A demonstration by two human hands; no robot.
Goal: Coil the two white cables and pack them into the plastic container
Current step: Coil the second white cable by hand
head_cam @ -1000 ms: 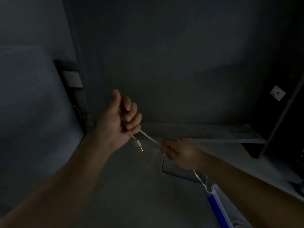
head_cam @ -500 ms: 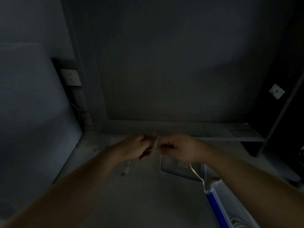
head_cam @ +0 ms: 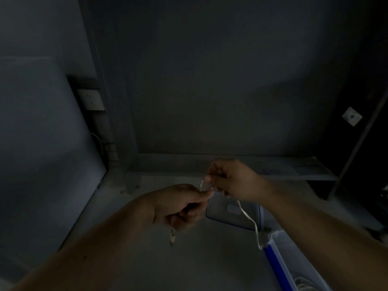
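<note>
Grips white cable (head_cam: 245, 215) in curled left hand (head_cam: 180, 206), pinches it in right hand (head_cam: 233, 179) just beside, plug (head_cam: 172, 238) dangling under left, slack trailing toward plastic container (head_cam: 275, 267).

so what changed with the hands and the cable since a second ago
The left hand dropped from its raised position to meet the right hand, and a short loop of the white cable now arches between them. Both hands kept their hold. The connector still hangs below the left hand; the plastic container stayed put at lower right.
</note>
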